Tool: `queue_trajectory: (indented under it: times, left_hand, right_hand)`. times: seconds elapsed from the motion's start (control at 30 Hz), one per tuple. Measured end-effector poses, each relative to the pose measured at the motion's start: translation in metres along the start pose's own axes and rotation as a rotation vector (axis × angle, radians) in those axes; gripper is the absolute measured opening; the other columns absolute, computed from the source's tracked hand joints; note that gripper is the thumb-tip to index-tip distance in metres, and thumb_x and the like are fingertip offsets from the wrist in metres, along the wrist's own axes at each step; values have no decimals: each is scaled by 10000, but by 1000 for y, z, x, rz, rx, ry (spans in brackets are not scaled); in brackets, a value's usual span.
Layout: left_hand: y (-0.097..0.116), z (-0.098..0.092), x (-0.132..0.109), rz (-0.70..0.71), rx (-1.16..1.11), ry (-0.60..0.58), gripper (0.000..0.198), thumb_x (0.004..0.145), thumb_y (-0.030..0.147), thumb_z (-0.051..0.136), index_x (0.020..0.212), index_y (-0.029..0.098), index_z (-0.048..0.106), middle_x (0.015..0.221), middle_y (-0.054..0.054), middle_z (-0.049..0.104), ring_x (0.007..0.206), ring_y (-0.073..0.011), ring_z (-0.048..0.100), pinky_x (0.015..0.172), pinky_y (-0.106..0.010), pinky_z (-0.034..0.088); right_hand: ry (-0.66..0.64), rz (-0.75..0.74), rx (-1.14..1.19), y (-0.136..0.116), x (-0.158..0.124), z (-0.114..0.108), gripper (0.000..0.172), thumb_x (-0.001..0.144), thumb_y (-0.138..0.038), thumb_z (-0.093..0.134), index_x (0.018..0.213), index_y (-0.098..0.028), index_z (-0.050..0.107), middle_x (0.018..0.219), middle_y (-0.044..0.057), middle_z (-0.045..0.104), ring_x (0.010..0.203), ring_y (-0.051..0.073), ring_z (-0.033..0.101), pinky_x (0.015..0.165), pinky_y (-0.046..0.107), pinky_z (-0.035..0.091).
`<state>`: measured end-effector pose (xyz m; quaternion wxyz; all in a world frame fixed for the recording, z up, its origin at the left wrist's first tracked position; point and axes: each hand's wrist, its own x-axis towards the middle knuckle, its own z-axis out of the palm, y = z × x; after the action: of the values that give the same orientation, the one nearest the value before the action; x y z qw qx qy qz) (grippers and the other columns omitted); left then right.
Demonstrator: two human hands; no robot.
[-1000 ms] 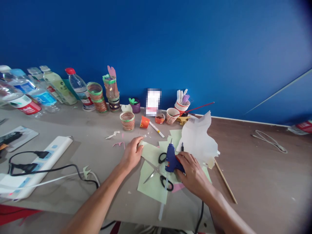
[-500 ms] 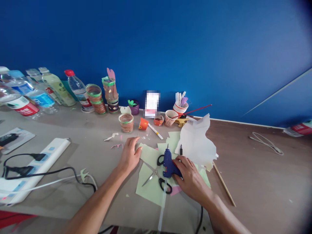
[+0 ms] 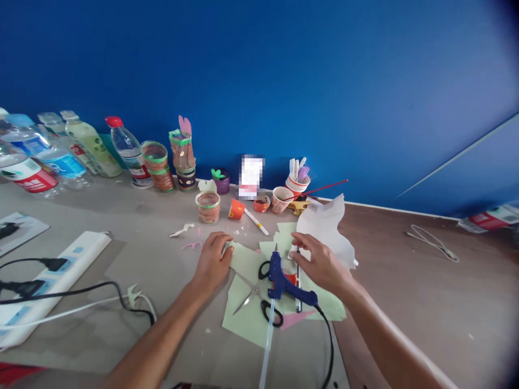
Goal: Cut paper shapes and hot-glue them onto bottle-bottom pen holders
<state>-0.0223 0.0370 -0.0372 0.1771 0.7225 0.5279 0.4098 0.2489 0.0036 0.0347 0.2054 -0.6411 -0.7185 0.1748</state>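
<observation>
My left hand (image 3: pixel 214 259) is curled at the left corner of the light green paper (image 3: pixel 243 319), whose edge shows between thumb and fingers. My right hand (image 3: pixel 320 262) has its thumb and fingers apart, just over the upper end of a dark pen (image 3: pixel 299 294); whether it touches the pen I cannot tell. Between my hands a blue glue gun (image 3: pixel 276 275) lies with its nozzle pointing away and a clear glue stick (image 3: pixel 266 346) out of its back. Open scissors (image 3: pixel 256 290) with black handles lie partly under the gun. A pink paper piece (image 3: pixel 294 320) is beside them.
Behind stand a wrapped cup (image 3: pixel 208 208), an orange cup (image 3: pixel 235 209), a marker (image 3: pixel 256 221) and paper cups (image 3: pixel 281 201). White paper (image 3: pixel 324 232) lies beyond my right hand. Bottles (image 3: pixel 130 154) and a power strip (image 3: pixel 60 286) are at left. The gun's black cord (image 3: pixel 330 340) runs frontward.
My right hand has let go of the glue gun and moved away from me, over the pen. The gun stays lying on the paper. My left thumb and fingers have drawn closer together.
</observation>
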Motion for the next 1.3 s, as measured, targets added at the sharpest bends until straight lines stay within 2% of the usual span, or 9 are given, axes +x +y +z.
queue_trajectory:
  times: [0.1,0.2,0.3,0.37,0.43,0.6,0.73,0.97,1.3]
  left_hand:
    - [1,1,0,44,-34,6,159,851,168,482,853,202,638,951,-69,616,932,-208,595,864,-380,494]
    - [1,2,0,64,-41,19,155,867,187,491,832,202,641,933,-68,628,902,-202,589,847,-374,491]
    - [2,1,0,85,-29,25,182,892,208,476,800,198,633,906,-67,631,877,-197,582,823,-363,484]
    - [3,0,1,93,-21,24,207,904,220,463,776,196,624,888,-67,629,871,-195,580,814,-354,479]
    - [5,-2,1,97,-14,17,210,908,229,461,778,196,623,882,-66,628,868,-193,577,810,-349,476]
    - [6,-2,1,108,-20,23,176,899,215,478,813,196,631,883,-62,626,871,-190,572,806,-339,476]
    - [2,1,0,101,-29,20,153,891,208,489,846,203,635,908,-61,630,896,-192,574,827,-343,477]
    - [4,1,0,87,-29,26,146,884,205,495,838,210,634,898,-58,633,903,-196,580,832,-348,478]
    - [7,-2,1,88,-20,28,158,887,208,484,835,201,633,892,-59,634,890,-197,582,824,-349,477]
  right_hand:
    - [27,47,-27,4,35,8,448,841,-268,520,1277,-169,520,860,33,718,758,177,659,685,268,504]
    - [56,61,-82,12,71,20,556,837,-232,508,1383,-162,426,769,20,718,703,195,652,654,277,476]
    - [111,93,-176,18,101,27,607,849,-201,472,1434,-91,357,860,114,728,743,250,659,642,313,455]
    - [140,102,-237,20,116,29,588,862,-195,453,1429,-68,365,929,177,720,764,282,661,635,334,444]
    - [159,98,-285,20,125,31,545,869,-195,453,1401,-80,413,935,193,717,758,293,662,628,341,438]
    - [210,63,-345,21,130,38,379,909,-220,435,1251,-130,571,900,162,725,739,269,658,627,324,427]
    - [267,52,-353,25,129,42,328,916,-251,432,1131,-127,647,847,137,728,719,235,649,606,280,399]
    - [322,10,-335,35,129,41,313,908,-260,423,1036,-159,690,844,101,738,707,204,638,598,253,372]
    - [336,26,-293,38,139,42,328,899,-250,417,1069,-144,676,846,115,736,703,211,638,635,269,413]
